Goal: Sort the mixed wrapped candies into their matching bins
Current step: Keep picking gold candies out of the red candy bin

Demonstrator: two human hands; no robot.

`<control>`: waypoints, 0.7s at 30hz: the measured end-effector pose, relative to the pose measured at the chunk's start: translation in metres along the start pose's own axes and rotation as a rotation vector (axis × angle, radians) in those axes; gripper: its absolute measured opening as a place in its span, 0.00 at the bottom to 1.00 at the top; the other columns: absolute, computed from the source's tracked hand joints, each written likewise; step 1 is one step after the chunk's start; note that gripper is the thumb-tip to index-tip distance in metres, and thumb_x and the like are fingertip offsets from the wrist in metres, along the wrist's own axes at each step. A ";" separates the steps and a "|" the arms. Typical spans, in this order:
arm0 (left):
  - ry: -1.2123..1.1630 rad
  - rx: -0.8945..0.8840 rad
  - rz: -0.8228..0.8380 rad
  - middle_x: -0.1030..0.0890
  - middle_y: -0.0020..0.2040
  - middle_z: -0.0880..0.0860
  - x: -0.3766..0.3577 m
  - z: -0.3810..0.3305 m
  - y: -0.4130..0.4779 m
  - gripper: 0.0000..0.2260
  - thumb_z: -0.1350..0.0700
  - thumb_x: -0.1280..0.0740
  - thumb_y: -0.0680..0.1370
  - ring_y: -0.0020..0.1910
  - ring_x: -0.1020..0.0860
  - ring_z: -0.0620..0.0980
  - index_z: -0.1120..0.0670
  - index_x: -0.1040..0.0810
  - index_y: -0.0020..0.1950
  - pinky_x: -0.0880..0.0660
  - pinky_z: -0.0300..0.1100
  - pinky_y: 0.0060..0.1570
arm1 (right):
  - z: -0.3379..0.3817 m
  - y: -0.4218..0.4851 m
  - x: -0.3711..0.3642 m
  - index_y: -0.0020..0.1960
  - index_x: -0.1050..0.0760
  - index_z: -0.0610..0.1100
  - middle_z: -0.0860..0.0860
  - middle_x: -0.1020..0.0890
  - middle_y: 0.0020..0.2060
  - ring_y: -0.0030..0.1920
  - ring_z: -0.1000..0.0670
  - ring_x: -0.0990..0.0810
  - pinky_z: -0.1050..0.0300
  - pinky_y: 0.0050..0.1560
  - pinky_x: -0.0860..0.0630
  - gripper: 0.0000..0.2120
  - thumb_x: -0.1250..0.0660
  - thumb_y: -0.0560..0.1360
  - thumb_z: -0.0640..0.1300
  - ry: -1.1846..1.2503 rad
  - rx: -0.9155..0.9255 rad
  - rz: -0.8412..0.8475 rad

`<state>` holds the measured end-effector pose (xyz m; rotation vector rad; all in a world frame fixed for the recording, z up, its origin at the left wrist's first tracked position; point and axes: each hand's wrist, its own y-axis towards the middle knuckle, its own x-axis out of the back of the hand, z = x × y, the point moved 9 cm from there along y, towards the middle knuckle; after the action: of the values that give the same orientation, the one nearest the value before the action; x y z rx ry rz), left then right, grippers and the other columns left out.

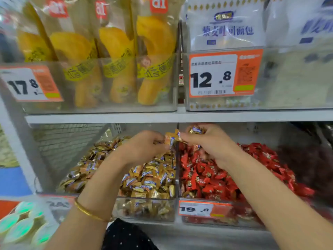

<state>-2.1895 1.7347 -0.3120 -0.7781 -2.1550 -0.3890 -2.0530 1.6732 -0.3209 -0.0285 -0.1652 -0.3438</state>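
1. Head view, far left first: a gold bangle (90, 212) is worn on the left wrist, and that forearm is stretched out over the gold bin (144, 208).
2. That bin is heaped with gold candies (153, 177), pretty much to the rim.
3. The left hand (144, 147) is held above the back of the pile with its fingers curled. One gold candy (170, 140) is pinched at the fingertips, right at the divider (177, 177).
4. Just beside it, the right hand (207, 143) is held over the back left corner of the red bin (252, 219). More gold pieces (195, 130) are gripped in its curled fingers, one poking out on top.
5. The red bin is filled with red candies (207, 177). A few gold wrappers can be spotted mixed in at its front left corner.
6. A 19.8 price tag (203, 209) is stuck on the red bin's front.
7. Up top, bread packs (115, 56) are stood in clear tubs.
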 end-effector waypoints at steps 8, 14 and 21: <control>0.129 0.105 -0.204 0.39 0.74 0.54 0.046 0.075 0.002 0.38 0.51 0.31 0.69 0.72 0.39 0.56 0.51 0.44 0.76 0.36 0.50 0.69 | 0.028 0.025 -0.111 0.74 0.40 0.45 0.50 0.37 0.73 0.69 0.48 0.33 0.51 0.65 0.28 0.27 0.42 0.79 0.56 -0.291 -0.071 0.336; 0.426 -0.091 -0.179 0.53 0.78 0.50 -0.010 0.049 -0.004 0.24 0.41 0.48 0.80 0.76 0.57 0.53 0.41 0.46 0.75 0.59 0.56 0.74 | 0.013 0.021 -0.054 0.67 0.35 0.30 0.36 0.30 0.67 0.65 0.38 0.29 0.43 0.64 0.30 0.19 0.43 0.76 0.25 -0.039 0.043 0.084; 0.799 0.094 0.086 0.65 0.77 0.50 -0.052 0.092 0.024 0.29 0.30 0.59 0.75 0.74 0.66 0.59 0.35 0.58 0.74 0.65 0.64 0.69 | -0.019 0.020 0.005 0.55 0.27 0.44 0.45 0.25 0.57 0.50 0.48 0.23 0.54 0.38 0.20 0.17 0.46 0.77 0.26 -0.036 0.062 -0.149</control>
<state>-2.2017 1.7789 -0.4101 -0.5308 -1.3761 -0.4539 -2.0386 1.6894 -0.3385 0.0393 -0.2141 -0.4864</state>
